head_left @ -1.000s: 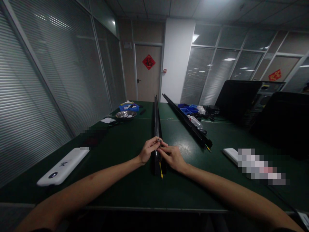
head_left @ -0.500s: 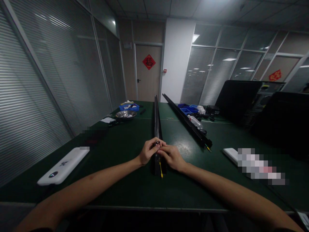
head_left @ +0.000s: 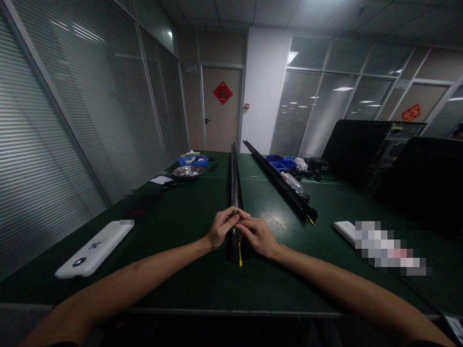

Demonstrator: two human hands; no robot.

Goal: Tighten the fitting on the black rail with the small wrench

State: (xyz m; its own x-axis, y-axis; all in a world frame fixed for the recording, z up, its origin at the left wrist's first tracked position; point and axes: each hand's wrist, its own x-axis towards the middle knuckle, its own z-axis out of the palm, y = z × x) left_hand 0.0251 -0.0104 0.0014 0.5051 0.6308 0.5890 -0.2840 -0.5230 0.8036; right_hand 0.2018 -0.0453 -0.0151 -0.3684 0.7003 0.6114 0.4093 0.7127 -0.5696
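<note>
A long black rail [head_left: 235, 183] lies on the green table [head_left: 188, 279] and runs straight away from me; a yellow wire end [head_left: 239, 255] sticks out of its near end. My left hand [head_left: 222, 226] and my right hand [head_left: 258, 235] meet over the rail close to that end. The fingers of both hands are pinched together round a small shiny metal part [head_left: 235, 211] on top of the rail. What the part is I cannot make out.
A second black rail [head_left: 280, 183] lies at an angle to the right. A white case [head_left: 94, 248] sits at the left, a white slab [head_left: 345, 230] at the right. Blue bins [head_left: 280, 165], a bottle [head_left: 292, 182] and a metal bowl [head_left: 188, 172] stand farther back.
My hands have stayed over the rail's near end; only the fingers have shifted slightly round the small metal part.
</note>
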